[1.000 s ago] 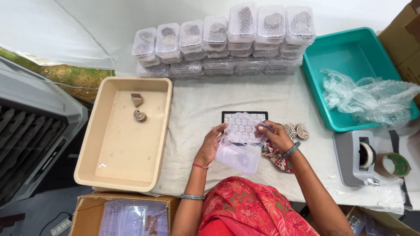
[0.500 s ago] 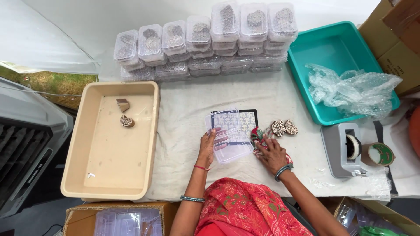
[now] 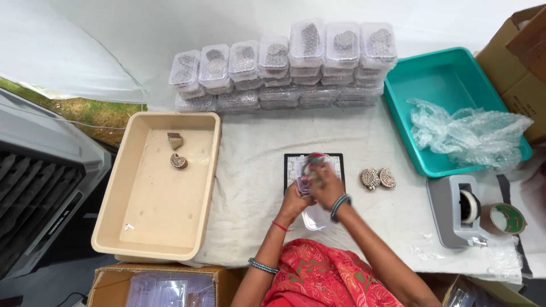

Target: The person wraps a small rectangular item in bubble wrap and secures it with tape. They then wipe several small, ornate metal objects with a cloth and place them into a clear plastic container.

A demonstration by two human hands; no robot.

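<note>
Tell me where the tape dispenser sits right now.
The grey tape dispenser sits at the table's right edge, just below the teal tray and beside a loose tape roll.

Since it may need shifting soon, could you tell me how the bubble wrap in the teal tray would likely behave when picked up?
The bubble wrap is crumpled and drapes over the edge of the teal tray, so it is probably floppy and light. Its glossy film may slip in a loose grip. Lying slack, it looks unlikely to roll.

Clear glossy plastic box (image 3: 316, 213), matt cloth table cover (image 3: 256, 187), carved wooden stamps (image 3: 377, 178).
</note>
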